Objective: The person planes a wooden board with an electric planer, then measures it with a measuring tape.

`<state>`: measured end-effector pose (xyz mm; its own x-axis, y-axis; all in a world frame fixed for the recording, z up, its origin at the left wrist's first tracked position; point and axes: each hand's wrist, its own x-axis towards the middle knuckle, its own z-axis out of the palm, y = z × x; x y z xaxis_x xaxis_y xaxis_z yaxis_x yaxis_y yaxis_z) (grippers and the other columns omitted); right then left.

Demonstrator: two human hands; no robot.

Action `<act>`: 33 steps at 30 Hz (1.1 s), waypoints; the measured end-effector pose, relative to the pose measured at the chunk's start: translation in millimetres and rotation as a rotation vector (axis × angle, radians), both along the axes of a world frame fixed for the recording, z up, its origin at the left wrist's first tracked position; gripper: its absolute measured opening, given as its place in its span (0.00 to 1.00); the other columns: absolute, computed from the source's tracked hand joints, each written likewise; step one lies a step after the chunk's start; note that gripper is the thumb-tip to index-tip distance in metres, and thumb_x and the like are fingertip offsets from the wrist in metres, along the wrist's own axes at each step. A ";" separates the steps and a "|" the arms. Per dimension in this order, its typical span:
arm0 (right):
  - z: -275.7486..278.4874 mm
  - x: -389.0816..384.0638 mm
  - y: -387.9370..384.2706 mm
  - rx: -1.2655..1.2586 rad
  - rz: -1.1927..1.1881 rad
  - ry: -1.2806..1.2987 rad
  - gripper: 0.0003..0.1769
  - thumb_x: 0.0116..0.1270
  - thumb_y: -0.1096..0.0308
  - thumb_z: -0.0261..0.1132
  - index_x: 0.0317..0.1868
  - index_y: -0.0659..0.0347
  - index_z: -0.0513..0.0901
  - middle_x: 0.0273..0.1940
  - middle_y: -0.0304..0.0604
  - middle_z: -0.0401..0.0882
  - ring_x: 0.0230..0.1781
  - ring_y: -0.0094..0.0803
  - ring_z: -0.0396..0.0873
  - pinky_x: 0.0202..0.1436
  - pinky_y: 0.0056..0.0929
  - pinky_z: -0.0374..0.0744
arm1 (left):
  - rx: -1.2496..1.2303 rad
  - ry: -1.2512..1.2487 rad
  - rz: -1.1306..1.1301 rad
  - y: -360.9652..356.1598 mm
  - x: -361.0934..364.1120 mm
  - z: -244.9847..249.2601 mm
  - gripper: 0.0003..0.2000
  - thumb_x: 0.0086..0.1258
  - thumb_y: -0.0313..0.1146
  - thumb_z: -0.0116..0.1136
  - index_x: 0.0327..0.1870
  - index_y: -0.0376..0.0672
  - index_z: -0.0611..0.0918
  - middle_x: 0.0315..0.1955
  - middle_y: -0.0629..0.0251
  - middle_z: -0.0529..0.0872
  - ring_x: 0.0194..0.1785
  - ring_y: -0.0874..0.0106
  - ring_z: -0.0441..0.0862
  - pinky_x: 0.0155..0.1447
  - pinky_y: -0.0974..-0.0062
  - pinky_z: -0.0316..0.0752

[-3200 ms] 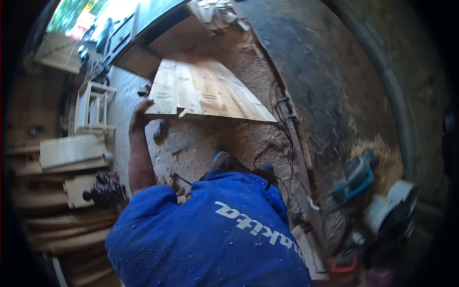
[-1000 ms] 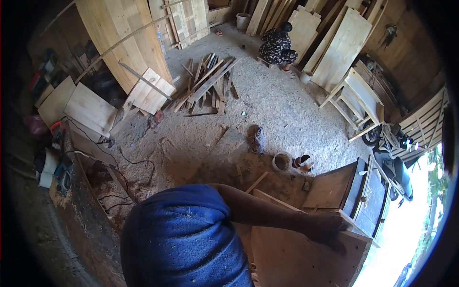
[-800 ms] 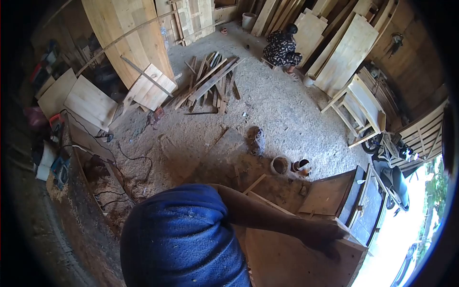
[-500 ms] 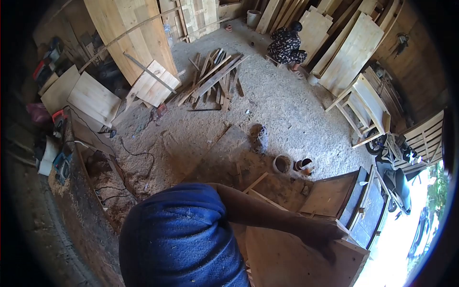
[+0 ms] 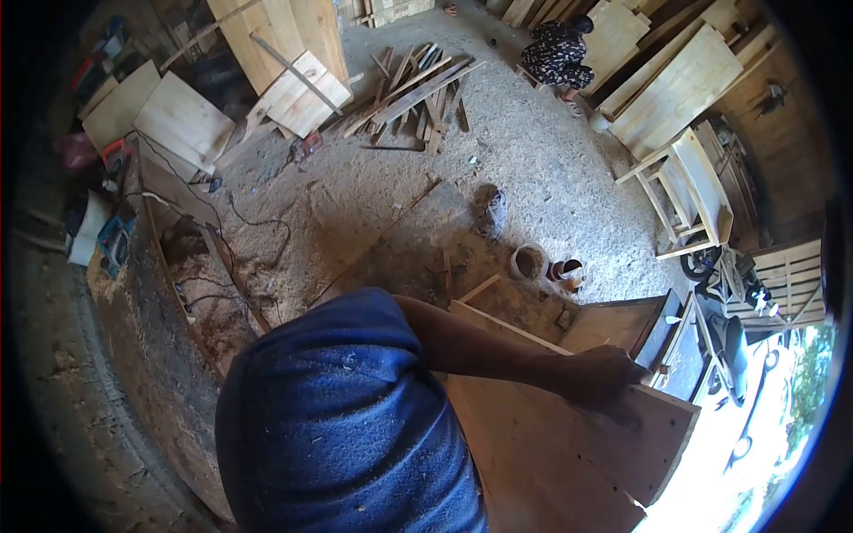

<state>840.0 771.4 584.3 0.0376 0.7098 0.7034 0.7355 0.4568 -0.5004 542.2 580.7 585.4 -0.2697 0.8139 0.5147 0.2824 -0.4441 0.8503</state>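
Note:
My left hand [image 5: 606, 377] is at the end of a bare forearm that reaches rightward from a blue sleeve. Its fingers are curled closed at the top edge of a large brown wooden panel [image 5: 533, 435], near the panel's far right corner. Small dark spots dot the panel's right end. The fingertips are partly hidden behind the knuckles. A thin wooden strip [image 5: 511, 329] runs behind the forearm. My right hand is out of view.
A cabinet-like wooden piece [image 5: 613, 324] stands just beyond my hand. Two round containers [image 5: 530, 261] [image 5: 567, 274] sit on the dusty floor. Scrap strips [image 5: 418, 102] lie heaped farther off. Another person [image 5: 558, 58] crouches near leaning boards. Blue power tool [image 5: 115, 242] and cords at left.
The view has shifted, so the background sits higher in the picture. My left hand is still at the panel's edge, its fingers looking more tightly curled.

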 end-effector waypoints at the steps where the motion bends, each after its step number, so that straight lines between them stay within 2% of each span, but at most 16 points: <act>1: 8.4 -8.1 -0.7 0.013 0.008 -0.007 0.18 0.70 0.55 0.65 0.35 0.63 0.87 0.30 0.47 0.87 0.27 0.43 0.85 0.33 0.41 0.82 | -0.024 0.033 0.053 -11.6 -10.2 -1.2 0.37 0.55 0.60 0.77 0.50 0.32 0.83 0.33 0.48 0.90 0.40 0.50 0.89 0.47 0.56 0.82; 8: 57.7 -108.7 -31.1 0.111 0.092 -0.034 0.18 0.70 0.56 0.64 0.34 0.63 0.87 0.30 0.48 0.87 0.27 0.43 0.85 0.33 0.41 0.82 | 0.007 -0.104 0.290 -102.8 -113.3 -21.2 0.27 0.56 0.53 0.80 0.45 0.39 0.85 0.29 0.54 0.90 0.37 0.59 0.91 0.42 0.60 0.83; 10: 60.9 -142.5 -49.2 0.122 0.096 -0.026 0.18 0.70 0.56 0.64 0.34 0.63 0.87 0.29 0.48 0.87 0.27 0.43 0.85 0.33 0.41 0.82 | 0.005 -0.111 0.350 -145.4 -157.5 -2.8 0.24 0.59 0.52 0.78 0.42 0.38 0.85 0.27 0.54 0.89 0.32 0.59 0.91 0.37 0.62 0.82; 15: 87.0 -227.0 -99.1 0.161 0.102 -0.021 0.18 0.70 0.56 0.64 0.33 0.64 0.87 0.29 0.48 0.87 0.27 0.43 0.84 0.33 0.41 0.82 | 0.043 -0.205 0.478 -252.0 -259.4 24.0 0.25 0.63 0.52 0.76 0.43 0.35 0.86 0.29 0.53 0.91 0.31 0.67 0.90 0.36 0.66 0.83; 17: 88.7 -239.0 -123.5 0.160 0.064 -0.013 0.18 0.70 0.56 0.64 0.33 0.64 0.87 0.29 0.48 0.86 0.27 0.43 0.84 0.33 0.41 0.82 | 0.004 -0.183 0.560 -291.3 -292.8 30.4 0.21 0.66 0.47 0.75 0.45 0.36 0.86 0.32 0.58 0.92 0.39 0.72 0.90 0.42 0.71 0.83; 18: 91.1 -237.0 -136.0 0.162 0.031 -0.014 0.18 0.69 0.56 0.64 0.33 0.64 0.87 0.29 0.48 0.86 0.27 0.43 0.84 0.33 0.41 0.82 | 0.208 -0.315 0.521 -287.4 -308.0 12.7 0.26 0.65 0.55 0.74 0.41 0.36 0.88 0.26 0.59 0.89 0.28 0.73 0.85 0.32 0.65 0.76; 19: 96.9 -229.6 -148.9 0.168 -0.010 -0.018 0.18 0.69 0.56 0.64 0.33 0.64 0.87 0.29 0.48 0.86 0.27 0.43 0.84 0.33 0.41 0.83 | 0.119 -0.252 0.574 -304.7 -324.8 15.6 0.25 0.67 0.54 0.73 0.44 0.35 0.88 0.29 0.60 0.90 0.31 0.75 0.84 0.34 0.67 0.77; 20: 103.7 -221.1 -161.1 0.177 -0.053 -0.021 0.18 0.69 0.56 0.64 0.33 0.64 0.87 0.29 0.48 0.86 0.27 0.43 0.84 0.33 0.41 0.83 | 0.221 -0.317 0.464 -318.9 -337.0 18.7 0.24 0.70 0.54 0.70 0.47 0.36 0.88 0.31 0.62 0.91 0.32 0.77 0.83 0.36 0.71 0.77; 22: 109.0 -210.8 -182.6 0.183 -0.131 -0.013 0.18 0.69 0.56 0.64 0.32 0.64 0.87 0.29 0.48 0.86 0.27 0.43 0.84 0.33 0.41 0.83 | 0.147 -0.208 0.486 -332.9 -363.1 16.6 0.25 0.75 0.57 0.63 0.44 0.38 0.89 0.28 0.64 0.89 0.27 0.77 0.78 0.29 0.69 0.70; 24: 108.1 -199.2 -212.4 0.172 -0.200 -0.007 0.18 0.69 0.56 0.64 0.32 0.64 0.87 0.29 0.48 0.86 0.27 0.43 0.84 0.33 0.41 0.83 | -0.042 -0.017 0.495 -334.1 -399.5 -5.2 0.27 0.77 0.60 0.58 0.40 0.38 0.87 0.26 0.65 0.86 0.28 0.77 0.76 0.31 0.68 0.70; 27: 97.3 -253.1 -257.1 0.185 -0.192 -0.022 0.19 0.68 0.59 0.60 0.26 0.65 0.86 0.25 0.47 0.84 0.24 0.38 0.82 0.30 0.39 0.81 | -0.074 -0.036 0.584 -332.1 -405.3 2.0 0.31 0.77 0.62 0.55 0.39 0.35 0.86 0.25 0.65 0.84 0.32 0.77 0.78 0.36 0.70 0.75; 28: 89.6 -243.3 -253.9 0.180 -0.218 -0.031 0.19 0.68 0.59 0.60 0.26 0.65 0.86 0.25 0.47 0.84 0.24 0.38 0.82 0.30 0.39 0.81 | -0.081 -0.040 0.558 -330.1 -405.9 2.5 0.31 0.77 0.62 0.55 0.39 0.35 0.86 0.25 0.65 0.84 0.32 0.77 0.78 0.36 0.70 0.75; 30: 67.8 -213.9 -242.8 0.288 -0.211 -0.350 0.18 0.67 0.61 0.58 0.27 0.63 0.87 0.24 0.46 0.84 0.23 0.37 0.82 0.28 0.38 0.80 | 0.002 -0.107 0.499 -324.0 -405.2 0.9 0.31 0.77 0.61 0.56 0.42 0.32 0.86 0.27 0.64 0.86 0.35 0.76 0.80 0.40 0.69 0.77; 31: 67.1 -233.5 -263.1 0.180 -0.190 -0.183 0.17 0.67 0.62 0.57 0.28 0.61 0.87 0.24 0.44 0.84 0.24 0.39 0.83 0.29 0.39 0.80 | 0.011 -0.104 0.490 -318.7 -405.7 -4.6 0.31 0.76 0.60 0.57 0.44 0.31 0.85 0.28 0.62 0.87 0.36 0.77 0.81 0.41 0.68 0.78; 32: 60.9 -229.7 -262.1 0.171 -0.218 -0.194 0.17 0.67 0.62 0.57 0.28 0.61 0.87 0.24 0.44 0.84 0.24 0.39 0.83 0.29 0.39 0.80 | -0.001 -0.110 0.462 -313.8 -404.9 -7.1 0.31 0.76 0.60 0.57 0.44 0.31 0.85 0.28 0.62 0.87 0.36 0.77 0.81 0.41 0.68 0.78; 33: 51.2 -220.4 -258.6 0.253 -0.296 -0.401 0.18 0.67 0.60 0.57 0.27 0.61 0.87 0.24 0.44 0.84 0.24 0.39 0.83 0.29 0.39 0.80 | -0.019 -0.100 0.445 -308.6 -402.4 -9.6 0.31 0.76 0.60 0.58 0.44 0.32 0.86 0.29 0.62 0.88 0.37 0.77 0.82 0.42 0.68 0.78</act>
<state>619.6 512.8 635.6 -0.0964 0.5171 0.8505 0.9607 0.2717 -0.0563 139.8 272.2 575.9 -0.6432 0.6164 0.4542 0.3581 -0.2822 0.8900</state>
